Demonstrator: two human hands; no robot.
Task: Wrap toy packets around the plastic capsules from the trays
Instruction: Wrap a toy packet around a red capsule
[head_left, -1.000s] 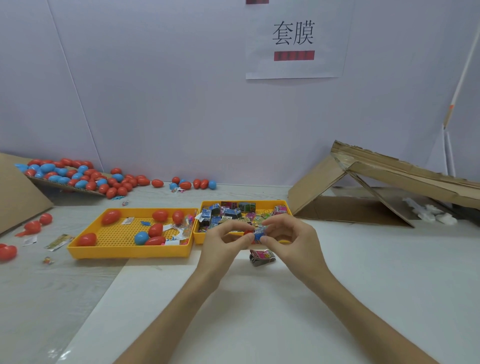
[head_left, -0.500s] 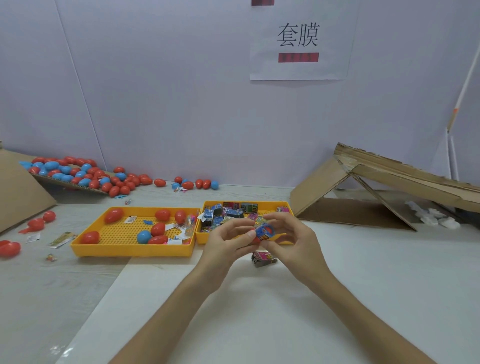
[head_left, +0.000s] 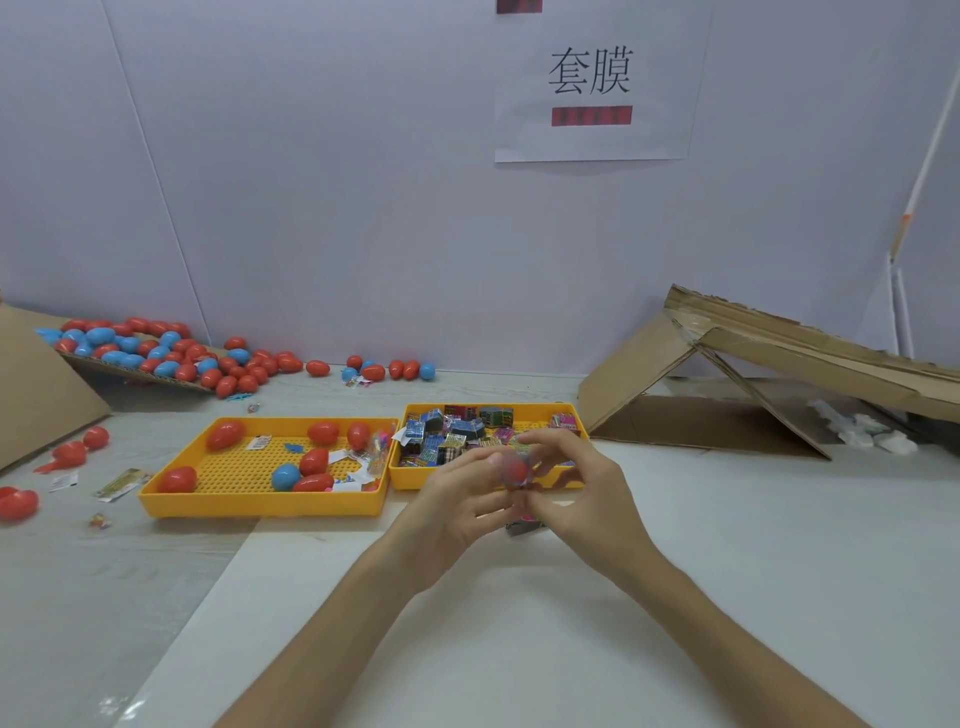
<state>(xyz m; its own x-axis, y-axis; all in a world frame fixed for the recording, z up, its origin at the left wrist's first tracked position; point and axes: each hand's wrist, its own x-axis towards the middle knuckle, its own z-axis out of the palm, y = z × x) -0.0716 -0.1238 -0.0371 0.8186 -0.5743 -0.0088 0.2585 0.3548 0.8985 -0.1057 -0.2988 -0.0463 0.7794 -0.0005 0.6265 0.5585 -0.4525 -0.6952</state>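
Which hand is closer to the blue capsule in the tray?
Left. The left hand sits right of the blue capsule; the right hand is farther right, beyond it.

A red capsule (head_left: 516, 470), blurred, is pinched between the fingertips of the left hand (head_left: 457, 512) and right hand (head_left: 587, 499), over the near edge of the yellow right tray (head_left: 402, 475). That tray is full of printed toy packets (head_left: 447, 434). The yellow left tray (head_left: 260, 506) holds loose capsules (head_left: 224, 434), mostly red and one blue. One packet (head_left: 522, 527) lies on the worktop (head_left: 727, 519) beneath the hands.

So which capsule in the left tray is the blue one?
The capsule near the front wall of the left tray; all others in it are red.
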